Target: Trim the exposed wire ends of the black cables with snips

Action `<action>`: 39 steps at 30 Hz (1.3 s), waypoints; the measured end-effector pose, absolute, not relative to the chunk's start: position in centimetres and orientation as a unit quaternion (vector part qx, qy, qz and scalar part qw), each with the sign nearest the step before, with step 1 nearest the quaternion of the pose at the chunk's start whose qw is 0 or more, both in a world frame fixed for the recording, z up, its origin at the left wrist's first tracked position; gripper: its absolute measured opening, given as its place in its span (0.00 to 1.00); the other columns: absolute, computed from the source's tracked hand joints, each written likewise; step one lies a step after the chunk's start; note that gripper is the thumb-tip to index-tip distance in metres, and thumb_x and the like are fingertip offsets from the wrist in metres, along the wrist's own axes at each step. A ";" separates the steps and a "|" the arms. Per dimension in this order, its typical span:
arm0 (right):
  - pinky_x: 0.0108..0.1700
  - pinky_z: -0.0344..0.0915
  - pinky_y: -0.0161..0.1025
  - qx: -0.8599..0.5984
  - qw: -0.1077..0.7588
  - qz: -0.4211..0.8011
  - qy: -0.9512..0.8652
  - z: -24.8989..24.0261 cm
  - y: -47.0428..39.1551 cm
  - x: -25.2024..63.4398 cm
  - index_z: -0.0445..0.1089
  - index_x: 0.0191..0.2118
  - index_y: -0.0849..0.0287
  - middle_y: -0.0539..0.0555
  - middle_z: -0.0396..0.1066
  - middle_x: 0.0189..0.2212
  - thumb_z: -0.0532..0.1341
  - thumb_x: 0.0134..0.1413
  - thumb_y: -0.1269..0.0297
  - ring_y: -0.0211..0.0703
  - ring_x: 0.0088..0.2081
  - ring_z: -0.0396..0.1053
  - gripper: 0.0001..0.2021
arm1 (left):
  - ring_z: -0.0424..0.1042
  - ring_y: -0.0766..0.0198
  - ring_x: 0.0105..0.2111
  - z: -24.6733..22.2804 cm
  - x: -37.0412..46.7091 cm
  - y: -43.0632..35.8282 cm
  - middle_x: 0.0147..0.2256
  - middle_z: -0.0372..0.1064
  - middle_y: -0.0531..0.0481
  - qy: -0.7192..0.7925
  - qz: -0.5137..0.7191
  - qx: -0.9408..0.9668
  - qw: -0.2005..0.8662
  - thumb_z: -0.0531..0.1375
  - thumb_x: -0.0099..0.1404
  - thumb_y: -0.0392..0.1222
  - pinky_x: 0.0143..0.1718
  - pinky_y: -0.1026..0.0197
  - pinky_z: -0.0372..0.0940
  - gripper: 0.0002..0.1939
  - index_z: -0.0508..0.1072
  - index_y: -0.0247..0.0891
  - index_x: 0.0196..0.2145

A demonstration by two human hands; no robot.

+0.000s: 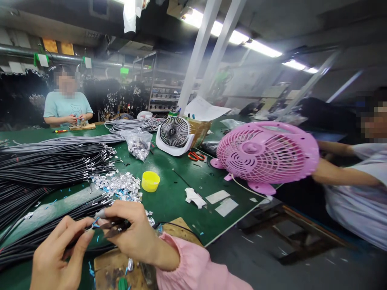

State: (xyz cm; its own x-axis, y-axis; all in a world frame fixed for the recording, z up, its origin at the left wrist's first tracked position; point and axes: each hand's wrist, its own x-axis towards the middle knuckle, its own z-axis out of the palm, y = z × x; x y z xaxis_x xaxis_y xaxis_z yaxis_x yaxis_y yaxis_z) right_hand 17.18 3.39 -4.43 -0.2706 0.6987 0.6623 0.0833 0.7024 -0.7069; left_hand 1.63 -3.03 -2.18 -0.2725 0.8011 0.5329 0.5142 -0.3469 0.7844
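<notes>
Low at the left, my left hand is closed, pinching the stripped end of a cable between thumb and forefinger. Thin blue and white wires stick out of that end toward my other hand. My right hand, grey covering on one fingertip, is closed around dark metal pliers, mostly hidden by the fingers. Its fingertips meet the wires. Below both hands lies a worn wooden block with a green knob. Black cables with stripped ends are bundled beside my hands.
Foil scraps lie near a yellow tub. Further back are a bag of small parts, a white fan and orange scissors. A large pink fan stands at the right edge. Two people sit nearby.
</notes>
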 end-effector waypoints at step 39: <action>0.29 0.64 0.35 -0.230 0.503 0.299 -0.778 -3.0 3.2 17.3 0.78 0.31 0.58 0.52 0.74 0.25 0.60 0.68 0.56 0.39 0.26 0.67 0.16 | 0.68 0.69 0.23 -2.7 0.9 -3.2 0.24 0.70 0.58 0.530 0.600 0.599 0.023 0.65 0.66 0.54 0.21 0.68 0.62 0.10 0.80 0.47 0.35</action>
State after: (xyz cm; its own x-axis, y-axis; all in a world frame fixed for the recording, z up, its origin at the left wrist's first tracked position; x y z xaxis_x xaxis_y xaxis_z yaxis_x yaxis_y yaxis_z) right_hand 17.25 3.18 -2.99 -0.3891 0.6581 0.6446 0.0567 0.7156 -0.6962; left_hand 0.90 -3.15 -2.68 -0.2815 0.6624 0.6942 0.6079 -0.4367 0.6632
